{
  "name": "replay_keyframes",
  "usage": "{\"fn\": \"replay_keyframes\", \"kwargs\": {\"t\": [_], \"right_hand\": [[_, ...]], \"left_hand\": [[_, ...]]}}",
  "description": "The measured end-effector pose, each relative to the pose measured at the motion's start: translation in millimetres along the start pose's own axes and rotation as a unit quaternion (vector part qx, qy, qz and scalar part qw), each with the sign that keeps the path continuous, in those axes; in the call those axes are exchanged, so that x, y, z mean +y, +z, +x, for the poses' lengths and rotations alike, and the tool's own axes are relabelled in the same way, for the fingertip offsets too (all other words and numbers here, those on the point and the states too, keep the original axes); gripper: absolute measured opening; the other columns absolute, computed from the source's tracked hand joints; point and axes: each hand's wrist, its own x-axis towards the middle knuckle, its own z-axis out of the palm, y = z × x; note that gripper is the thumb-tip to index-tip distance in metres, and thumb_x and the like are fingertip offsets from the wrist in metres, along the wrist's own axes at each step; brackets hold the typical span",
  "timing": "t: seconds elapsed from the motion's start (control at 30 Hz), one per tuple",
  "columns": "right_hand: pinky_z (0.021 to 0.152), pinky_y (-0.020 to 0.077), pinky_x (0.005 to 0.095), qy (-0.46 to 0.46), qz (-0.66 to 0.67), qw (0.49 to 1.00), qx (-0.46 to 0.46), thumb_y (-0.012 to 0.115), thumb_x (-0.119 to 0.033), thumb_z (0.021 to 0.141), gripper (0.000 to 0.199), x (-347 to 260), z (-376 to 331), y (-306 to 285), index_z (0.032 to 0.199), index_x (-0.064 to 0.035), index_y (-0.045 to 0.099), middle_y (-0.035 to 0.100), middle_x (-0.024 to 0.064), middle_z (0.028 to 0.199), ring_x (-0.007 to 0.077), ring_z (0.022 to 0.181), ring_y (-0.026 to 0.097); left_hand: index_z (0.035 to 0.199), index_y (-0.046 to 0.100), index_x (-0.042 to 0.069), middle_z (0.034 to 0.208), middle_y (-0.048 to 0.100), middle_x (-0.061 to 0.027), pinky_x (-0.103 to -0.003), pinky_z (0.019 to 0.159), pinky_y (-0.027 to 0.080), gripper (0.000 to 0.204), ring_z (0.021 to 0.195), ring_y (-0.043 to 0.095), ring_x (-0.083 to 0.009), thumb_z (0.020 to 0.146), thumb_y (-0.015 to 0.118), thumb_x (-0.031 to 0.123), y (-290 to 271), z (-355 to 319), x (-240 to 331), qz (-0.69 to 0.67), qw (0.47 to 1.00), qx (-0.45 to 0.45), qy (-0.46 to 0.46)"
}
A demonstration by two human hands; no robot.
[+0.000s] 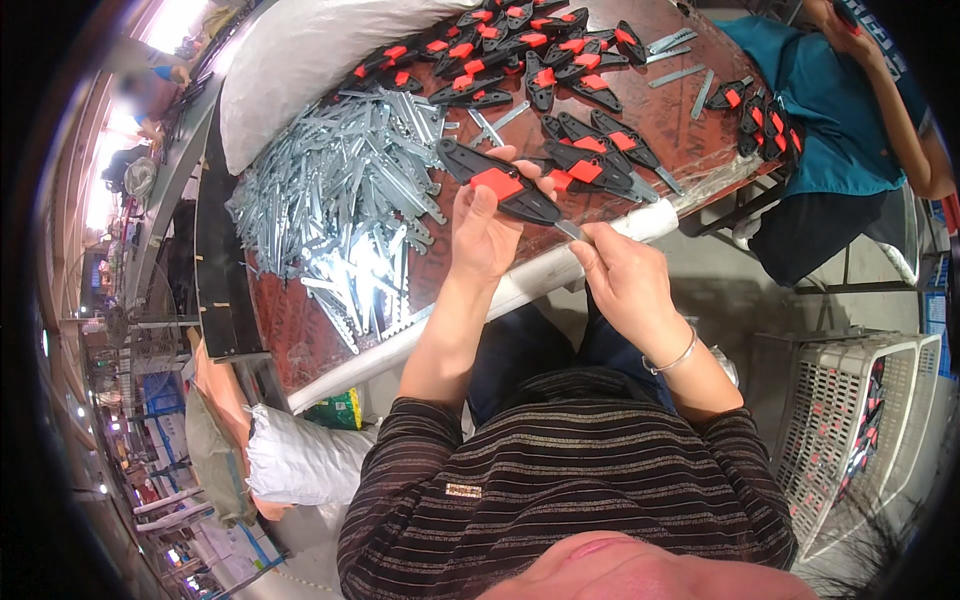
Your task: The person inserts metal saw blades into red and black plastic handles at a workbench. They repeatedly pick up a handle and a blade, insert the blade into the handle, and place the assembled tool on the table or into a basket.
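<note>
The left hand (pixel 482 238) is curled round a black plastic holder (pixel 527 205), thumb against its red tab (pixel 497 182); the right hand (pixel 630 283) pinches a flat metal strip (pixel 570 229) at the holder's tip, above the worktop (pixel 283 340). The step looks like fitting strip to holder; the next move seems to call for a straight, steady push. Beyond lie a heap of shiny strips (pixel 335 190), more tapered holders (pixel 540 96) and a crinkled white sack (pixel 285 80)
</note>
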Motion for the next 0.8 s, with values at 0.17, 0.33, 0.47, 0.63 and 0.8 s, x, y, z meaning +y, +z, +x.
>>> {"fn": "replay_keyframes", "kwargs": {"t": [0.17, 0.33, 0.47, 0.63, 0.8], "right_hand": [[0.053, 0.0445, 0.0410, 0.024, 0.045, 0.998, -0.038, 0.059, -0.023, 0.088, 0.019, -3, 5, 5, 0.088, -0.0039, 0.055, 0.058, 0.0158, 0.065, 0.0349, 0.062, 0.060], [0.056, 0.0436, 0.0432, 0.081, 0.152, 0.983, -0.064, 0.058, -0.021, 0.088, 0.021, -1, 6, 9, 0.087, -0.0010, 0.054, 0.057, 0.0208, 0.070, 0.0399, 0.068, 0.058], [0.056, 0.0453, 0.0421, 0.049, 0.066, 0.995, -0.055, 0.059, -0.023, 0.087, 0.020, 2, 10, 1, 0.088, -0.0031, 0.057, 0.059, 0.0174, 0.069, 0.0373, 0.067, 0.059], [0.054, 0.0470, 0.0386, -0.004, -0.050, 0.998, 0.025, 0.064, -0.022, 0.083, 0.022, 6, 13, 0, 0.097, -0.0062, 0.059, 0.061, 0.0110, 0.068, 0.0303, 0.064, 0.061], [0.056, 0.0487, 0.0367, -0.050, -0.131, 0.989, 0.051, 0.069, -0.024, 0.077, 0.047, 16, 16, 10, 0.117, -0.0072, 0.052, 0.063, 0.0090, 0.075, 0.0264, 0.069, 0.063]], "left_hand": [[0.127, 0.042, -0.001, 0.110, 0.060, -0.0156, -0.045, 0.088, 0.050, 0.053, 0.100, 0.061, -0.0295, 0.089, 0.061, 0.032, -1, -3, 3, 0.002, 1.000, 0.020, -0.011], [0.130, 0.040, 0.001, 0.113, 0.058, -0.0162, -0.048, 0.091, 0.049, 0.062, 0.104, 0.059, -0.0324, 0.086, 0.062, 0.039, 6, -11, -7, 0.047, 0.997, 0.025, -0.047], [0.132, 0.037, 0.001, 0.120, 0.056, -0.0182, -0.046, 0.094, 0.047, 0.060, 0.107, 0.058, -0.0310, 0.091, 0.052, 0.043, 13, -11, -9, 0.041, 0.997, 0.042, -0.050], [0.131, 0.040, 0.003, 0.122, 0.055, -0.0160, -0.040, 0.089, 0.050, 0.044, 0.107, 0.058, -0.0272, 0.098, 0.042, 0.031, 16, -9, -12, -0.014, 0.992, 0.101, -0.070], [0.127, 0.043, 0.003, 0.119, 0.057, -0.0127, -0.034, 0.080, 0.053, 0.037, 0.101, 0.060, -0.0225, 0.099, 0.039, 0.027, 14, -11, -16, 0.058, 0.983, 0.119, -0.131]]}}
